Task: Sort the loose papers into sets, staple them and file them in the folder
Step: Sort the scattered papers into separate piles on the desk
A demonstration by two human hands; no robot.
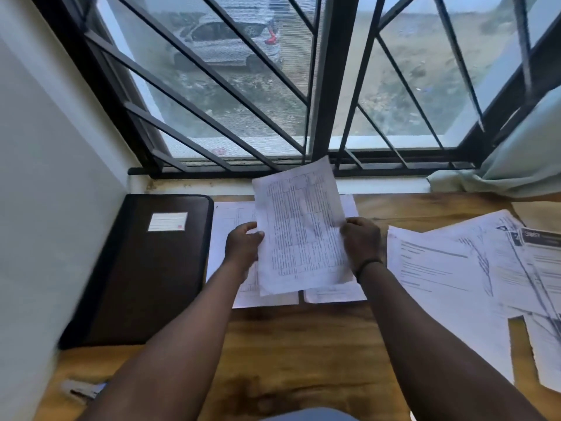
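Observation:
I hold a printed sheet with dense table text (pixel 300 229) raised above the wooden table. My left hand (pixel 243 247) pinches its left edge and my right hand (pixel 361 241) grips its right edge. Beneath it two white papers (pixel 230 226) lie flat side by side. A closed dark brown folder (pixel 145 268) with a white label lies to the left by the wall. A spread of loose printed papers (pixel 449 268) covers the table's right side. A blurred grey object, perhaps a stapler (pixel 82 388), sits at the near left; I cannot tell for sure.
A barred window (pixel 321 86) rises right behind the table. A pale wall (pixel 45 177) closes the left side. A light curtain (pixel 522 153) hangs at the far right. Bare wooden table top (pixel 297 354) shows between my forearms.

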